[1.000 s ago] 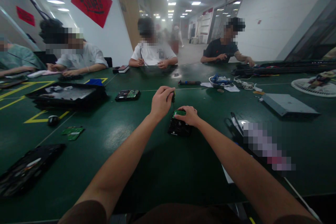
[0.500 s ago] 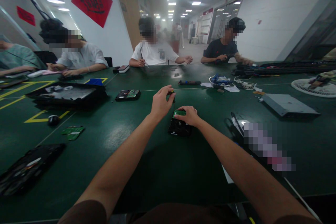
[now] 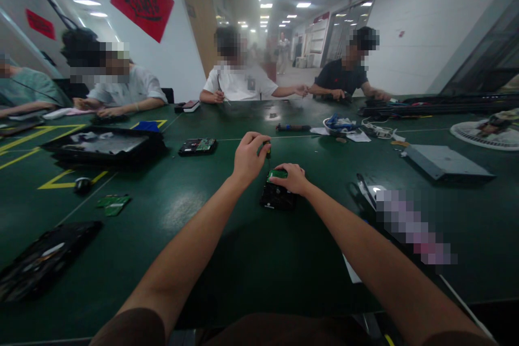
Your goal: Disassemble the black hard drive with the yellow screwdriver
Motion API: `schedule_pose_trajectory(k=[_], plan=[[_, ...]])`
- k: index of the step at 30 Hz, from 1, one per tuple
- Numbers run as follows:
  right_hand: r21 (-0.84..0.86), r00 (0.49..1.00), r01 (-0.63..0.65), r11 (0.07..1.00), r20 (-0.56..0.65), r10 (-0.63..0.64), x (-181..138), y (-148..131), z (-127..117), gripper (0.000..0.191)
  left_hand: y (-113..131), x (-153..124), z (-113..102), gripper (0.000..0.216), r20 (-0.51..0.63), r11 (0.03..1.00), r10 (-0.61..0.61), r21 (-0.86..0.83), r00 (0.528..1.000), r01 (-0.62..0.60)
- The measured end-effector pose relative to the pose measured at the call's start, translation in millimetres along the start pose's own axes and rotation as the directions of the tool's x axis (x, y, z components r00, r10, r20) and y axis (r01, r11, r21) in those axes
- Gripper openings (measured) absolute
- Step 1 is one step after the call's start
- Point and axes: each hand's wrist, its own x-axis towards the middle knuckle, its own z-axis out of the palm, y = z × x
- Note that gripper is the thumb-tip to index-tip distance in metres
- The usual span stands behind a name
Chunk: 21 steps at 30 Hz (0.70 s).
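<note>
A small screwdriver [image 3: 268,152] stands nearly upright in my left hand [image 3: 250,155], pinched by its yellow-and-black handle. Its thin shaft points down at the far left part of a black hard drive [image 3: 277,198] lying flat on the green table [image 3: 243,259]. Whether the tip sits in a screw is too small to tell. On the drive's far side is a green circuit board [image 3: 277,174], partly covered by fingers. My right hand [image 3: 292,178] is closed around the drive's right edge, thumb on the board, pressing it to the table.
Another hard drive [image 3: 197,146] and a loose green circuit board [image 3: 114,204] lie left. Beyond them is a black tray [image 3: 150,147]. A dark device casing [image 3: 46,259] is near left. At right stand a grey metal box [image 3: 449,162] and a bowl [image 3: 327,128]. Several people sit opposite.
My left fingers have shifted slightly around the screwdriver handle. My right hand and the hard drive stay in place. A person opposite has moved a hand toward the neighbour.
</note>
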Motion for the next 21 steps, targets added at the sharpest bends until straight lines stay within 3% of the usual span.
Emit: schedule_pose_trajectory(k=[8,16,21], plan=[[0.010,1.000,0.002,1.000,-0.018,-0.002,-0.4,1.0,0.3,0.055,-0.9,-0.9,1.9,0.025,0.036,0.998,0.027,-0.052,0.999,-0.025],[0.015,1.000,0.011,1.000,-0.016,-0.011,0.5,3.0,1.8,0.056,-3.8,-3.0,6.4,0.017,-0.001,0.990,-0.030,-0.135,1.000,0.030],[0.020,1.000,0.014,1.000,-0.008,-0.014,0.3,2.9,1.4,0.055,-3.0,-3.9,7.9,0.023,-0.001,0.978,-0.069,-0.197,0.998,0.068]])
